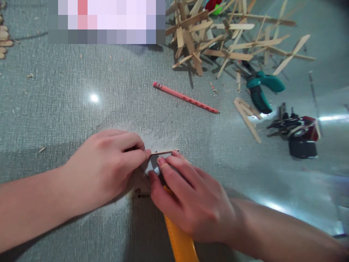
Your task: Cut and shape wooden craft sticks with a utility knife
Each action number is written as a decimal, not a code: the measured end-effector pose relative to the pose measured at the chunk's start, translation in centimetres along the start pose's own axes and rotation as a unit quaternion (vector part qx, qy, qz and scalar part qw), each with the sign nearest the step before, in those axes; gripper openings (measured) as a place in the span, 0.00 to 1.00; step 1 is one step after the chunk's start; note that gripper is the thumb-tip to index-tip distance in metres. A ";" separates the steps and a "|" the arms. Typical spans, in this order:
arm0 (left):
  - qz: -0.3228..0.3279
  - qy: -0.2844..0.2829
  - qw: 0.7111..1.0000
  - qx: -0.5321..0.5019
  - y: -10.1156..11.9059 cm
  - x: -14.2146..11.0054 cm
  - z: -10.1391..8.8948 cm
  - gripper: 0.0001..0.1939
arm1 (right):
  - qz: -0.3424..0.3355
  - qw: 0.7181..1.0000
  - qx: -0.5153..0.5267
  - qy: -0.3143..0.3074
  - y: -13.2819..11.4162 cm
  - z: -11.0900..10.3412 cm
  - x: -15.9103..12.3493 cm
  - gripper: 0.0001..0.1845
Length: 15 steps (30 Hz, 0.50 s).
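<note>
Near the middle of the table, my left hand pinches one end of a thin wooden craft stick, which is seen edge-on. Close beside it, my right hand is closed on a yellow-handled tool with a flat grey metal head. Its thumb and fingers press on the head, and the stick lies along the head's far edge. The tool's exact kind is unclear, since my right hand covers much of it. Pale dust lies on the table around the stick.
A pink pencil lies beyond my hands. Teal-handled pliers, loose sticks and a bunch of keys are at right. Crossed craft sticks pile up at the back. More sticks lie far left.
</note>
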<state>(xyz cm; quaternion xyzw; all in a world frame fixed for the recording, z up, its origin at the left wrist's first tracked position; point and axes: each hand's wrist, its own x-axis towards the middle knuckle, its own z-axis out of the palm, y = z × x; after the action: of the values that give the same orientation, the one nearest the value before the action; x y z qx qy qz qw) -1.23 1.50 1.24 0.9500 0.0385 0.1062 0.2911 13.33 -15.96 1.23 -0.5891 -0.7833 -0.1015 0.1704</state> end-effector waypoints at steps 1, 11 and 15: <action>0.003 0.002 1.000 0.000 0.0 0.0 0.0 0.12 | 0.000 1.000 0.001 -0.001 0.0 0.0 0.0 0.07; 0.018 0.015 1.000 0.010 -0.2 -0.2 0.2 0.10 | -0.003 1.000 -0.011 0.015 0.1 0.1 -0.2 0.05; 0.029 0.036 0.998 0.032 -0.5 -0.2 0.3 0.11 | -0.019 0.999 0.003 0.039 0.5 0.5 -0.5 0.04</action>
<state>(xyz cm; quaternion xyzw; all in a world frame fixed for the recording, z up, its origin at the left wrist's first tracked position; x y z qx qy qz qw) -1.40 1.72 0.72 0.9550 0.0248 0.1478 0.2559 13.89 -16.08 0.54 -0.5691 -0.7876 -0.1249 0.2003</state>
